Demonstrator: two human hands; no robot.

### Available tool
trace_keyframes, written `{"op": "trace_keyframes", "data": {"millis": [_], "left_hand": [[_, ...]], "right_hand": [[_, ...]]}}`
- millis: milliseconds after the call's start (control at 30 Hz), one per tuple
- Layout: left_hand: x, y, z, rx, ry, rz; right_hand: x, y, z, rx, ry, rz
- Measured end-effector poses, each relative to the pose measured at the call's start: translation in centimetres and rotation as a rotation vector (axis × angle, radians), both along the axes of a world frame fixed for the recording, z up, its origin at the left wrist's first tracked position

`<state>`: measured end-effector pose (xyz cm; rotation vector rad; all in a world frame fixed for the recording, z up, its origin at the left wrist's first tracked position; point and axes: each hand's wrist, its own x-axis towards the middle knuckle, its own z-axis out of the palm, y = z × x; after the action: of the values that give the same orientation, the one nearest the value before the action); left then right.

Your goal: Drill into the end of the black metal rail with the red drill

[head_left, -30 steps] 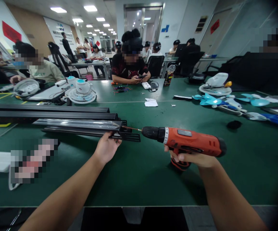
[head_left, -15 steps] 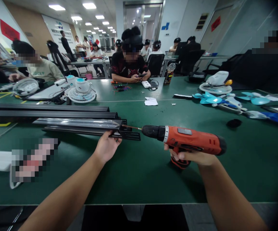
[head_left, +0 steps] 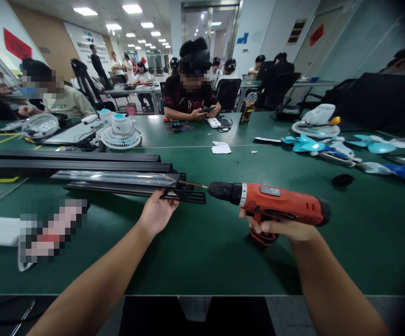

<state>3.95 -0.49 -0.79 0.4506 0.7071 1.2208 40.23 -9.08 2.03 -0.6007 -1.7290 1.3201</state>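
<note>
Cordless drill [head_left: 281,203], head view: orange-red body, black chuck, held right of centre above the green tabletop [head_left: 223,266], nose pointing left. Right hand [head_left: 275,228] has it by the grip, fingers wrapped round the handle; can't confirm trigger position. Battery base sits low, close to the tabletop; contact unclear.

Thin copper-coloured bit [head_left: 193,185] runs from the chuck to the right end of the film-wrapped black bar [head_left: 118,178]. Whether the tip is inside or just against the end: can't tell. Left hand [head_left: 157,215] grasps that bar near the same end, thumb on the near side, fingers curled underneath and partly hidden.

Slotted black rail [head_left: 196,197] lies just under/beside the wrapped bar, its end sticking out further right. Two more long black rails lie behind, roughly parallel: middle rail [head_left: 76,166], far rail [head_left: 76,157].

Rest of table: white fan [head_left: 121,137] face down beyond the rails, folded white paper [head_left: 221,148] near centre, light-blue fan blades [head_left: 303,143] at right, drink bottle [head_left: 247,111] toward the far edge. Co-worker opposite, black printed T-shirt [head_left: 190,98], has a phone [head_left: 207,110] in hand.
</note>
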Motion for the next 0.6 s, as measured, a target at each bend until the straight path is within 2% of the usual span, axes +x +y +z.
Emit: {"op": "trace_keyframes", "data": {"millis": [300,600], "left_hand": [[-0.45,0.34,-0.81,0.037,-0.004,-0.032],[-0.09,0.16,-0.24,-0.031,-0.024,0.015]], "right_hand": [[0.27,0.33,-0.62,0.004,0.003,0.030],[0.09,0.08,-0.31,-0.038,-0.006,-0.003]]}}
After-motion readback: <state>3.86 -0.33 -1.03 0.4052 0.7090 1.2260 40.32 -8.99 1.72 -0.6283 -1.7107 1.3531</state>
